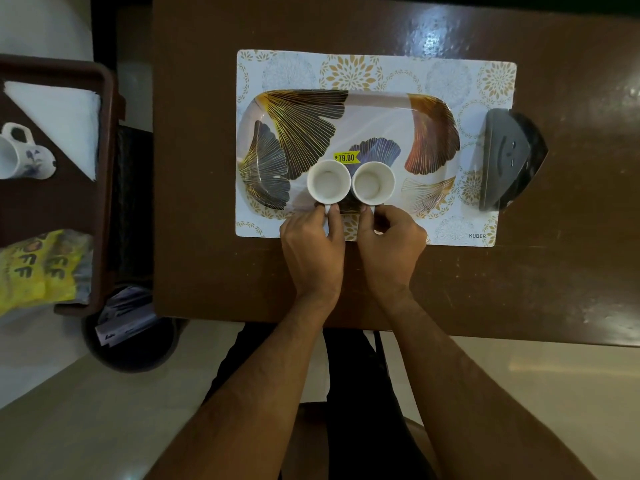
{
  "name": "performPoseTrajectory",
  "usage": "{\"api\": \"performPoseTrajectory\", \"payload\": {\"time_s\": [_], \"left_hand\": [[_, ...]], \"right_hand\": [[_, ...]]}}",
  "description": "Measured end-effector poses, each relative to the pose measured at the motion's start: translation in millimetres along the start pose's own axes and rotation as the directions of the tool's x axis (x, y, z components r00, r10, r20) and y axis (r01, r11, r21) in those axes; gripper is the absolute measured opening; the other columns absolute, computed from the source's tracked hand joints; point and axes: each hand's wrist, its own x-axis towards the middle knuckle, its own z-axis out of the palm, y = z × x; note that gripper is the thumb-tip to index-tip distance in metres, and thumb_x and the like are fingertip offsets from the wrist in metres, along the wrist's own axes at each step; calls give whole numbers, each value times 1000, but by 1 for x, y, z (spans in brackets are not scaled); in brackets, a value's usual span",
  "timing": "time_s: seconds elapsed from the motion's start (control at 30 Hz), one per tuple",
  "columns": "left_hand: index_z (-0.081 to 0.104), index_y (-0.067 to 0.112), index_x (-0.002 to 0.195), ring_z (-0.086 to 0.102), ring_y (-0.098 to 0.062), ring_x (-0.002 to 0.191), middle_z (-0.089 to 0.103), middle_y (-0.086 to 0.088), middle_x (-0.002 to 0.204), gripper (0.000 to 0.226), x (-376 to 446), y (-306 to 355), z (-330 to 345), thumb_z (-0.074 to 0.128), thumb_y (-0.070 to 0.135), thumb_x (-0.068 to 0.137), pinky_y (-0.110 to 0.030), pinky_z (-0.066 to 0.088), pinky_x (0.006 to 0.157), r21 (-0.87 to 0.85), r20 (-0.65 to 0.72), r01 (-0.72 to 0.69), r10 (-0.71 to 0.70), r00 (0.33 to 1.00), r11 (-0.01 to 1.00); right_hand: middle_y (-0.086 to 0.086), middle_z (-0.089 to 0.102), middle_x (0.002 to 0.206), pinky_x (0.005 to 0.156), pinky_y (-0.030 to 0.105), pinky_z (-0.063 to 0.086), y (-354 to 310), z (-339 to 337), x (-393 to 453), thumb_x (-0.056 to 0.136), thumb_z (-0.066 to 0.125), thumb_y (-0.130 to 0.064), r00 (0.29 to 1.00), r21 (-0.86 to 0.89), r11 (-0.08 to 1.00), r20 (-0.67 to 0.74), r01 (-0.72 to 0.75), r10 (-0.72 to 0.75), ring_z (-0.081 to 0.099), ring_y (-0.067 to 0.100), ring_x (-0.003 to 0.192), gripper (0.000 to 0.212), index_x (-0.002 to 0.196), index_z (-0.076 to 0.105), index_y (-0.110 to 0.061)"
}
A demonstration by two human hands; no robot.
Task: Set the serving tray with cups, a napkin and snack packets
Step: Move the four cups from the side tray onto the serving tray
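A leaf-patterned serving tray (377,112) lies on a white and gold placemat (381,64). Two white cups stand upright side by side at the tray's near edge, rims almost touching. My left hand (313,244) pinches the handle of the left cup (328,181). My right hand (389,242) pinches the handle of the right cup (373,182). On a brown crate tray (107,98) at the far left lie a white folded napkin (65,116), a blue-flowered white cup (24,154) and yellow snack packets (38,268).
The brown table (214,188) carries the placemat, with a dark grey wedge-shaped holder (509,157) at its right end. A black bin (131,337) with papers stands on the floor below the crate tray. My dark-trousered legs show under the table edge.
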Motion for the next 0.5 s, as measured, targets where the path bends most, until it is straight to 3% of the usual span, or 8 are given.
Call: {"api": "performPoseTrajectory", "payload": {"time_s": [0.5], "left_hand": [[75, 7, 84, 66, -25, 73, 70, -8, 72, 23, -1, -4, 2, 68, 22, 101, -40, 53, 77, -7, 8, 13, -13, 1000, 1000]], "right_hand": [[7, 79, 83, 75, 34, 57, 0, 2, -2, 93, 73, -20, 999, 4, 1000, -35, 8, -8, 73, 20, 76, 17, 89, 80, -5]]}}
